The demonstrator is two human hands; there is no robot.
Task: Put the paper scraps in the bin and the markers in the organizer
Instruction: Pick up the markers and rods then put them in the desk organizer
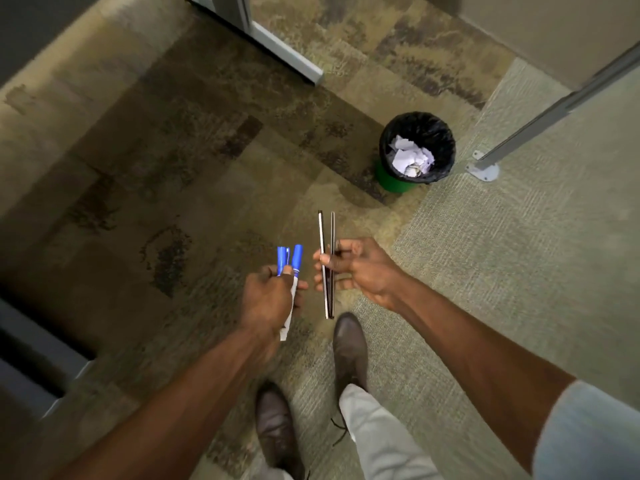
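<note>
My left hand (268,297) grips two or three blue-capped markers (296,259) with white barrels; their caps stick up above my fingers and one barrel end pokes out below my palm. Beside it, my right hand (356,268) pinches two thin dark sticks (327,237) that stand nearly upright and parallel. A green bin (391,176) with a black liner stands on the carpet ahead to the right, and crumpled white paper scraps (410,155) lie inside it. No organizer is in view.
I stand on patterned carpet, my two dark shoes (349,348) below the hands. A metal post with a floor plate (483,169) rises right of the bin. A partition base (287,51) runs at the top, and dark furniture (31,358) sits at lower left.
</note>
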